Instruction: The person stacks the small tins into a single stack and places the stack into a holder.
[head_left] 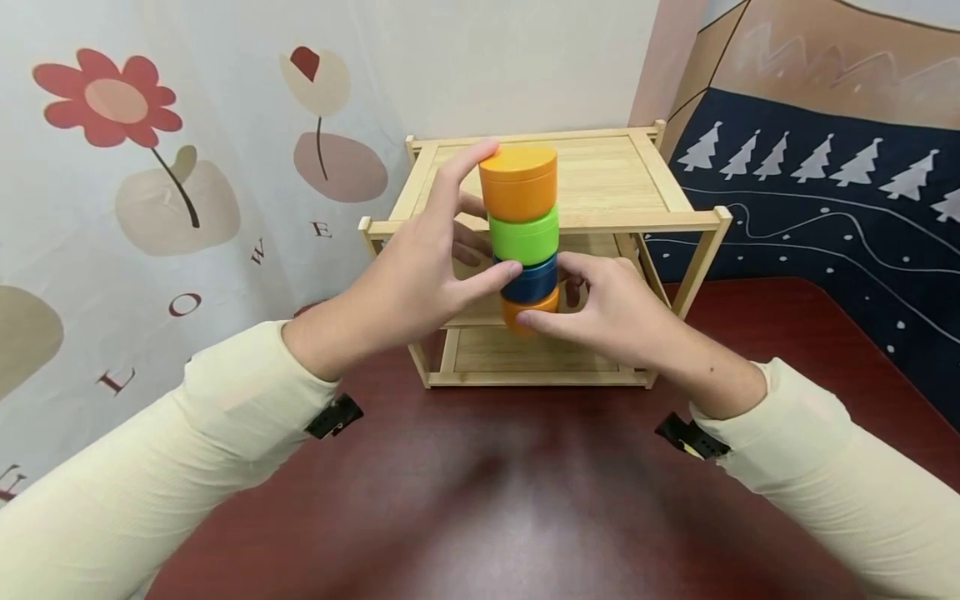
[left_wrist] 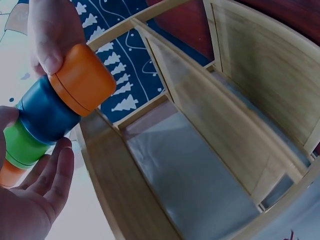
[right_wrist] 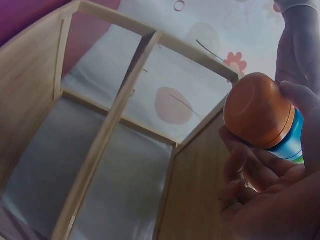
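A column of round lidded containers is held upright in front of the wooden rack: an orange one (head_left: 519, 182) on top, then a green one (head_left: 525, 240), a dark blue one (head_left: 534, 282) and a smaller orange one (left_wrist: 86, 77) lowest. My left hand (head_left: 408, 271) grips the column from the left, index fingertip at the top lid's edge, thumb across the green and blue ones. From the right, my right hand (head_left: 626, 308) holds the lower end, its thumb on the bottom orange container (right_wrist: 257, 110) and its fingers behind.
The light wooden rack (head_left: 540, 379) with several shelves stands on the dark red table (head_left: 525, 483), behind the hands. A flower-printed curtain (head_left: 247, 83) hangs at left, and a navy cloth with white trees (head_left: 810, 192) at right.
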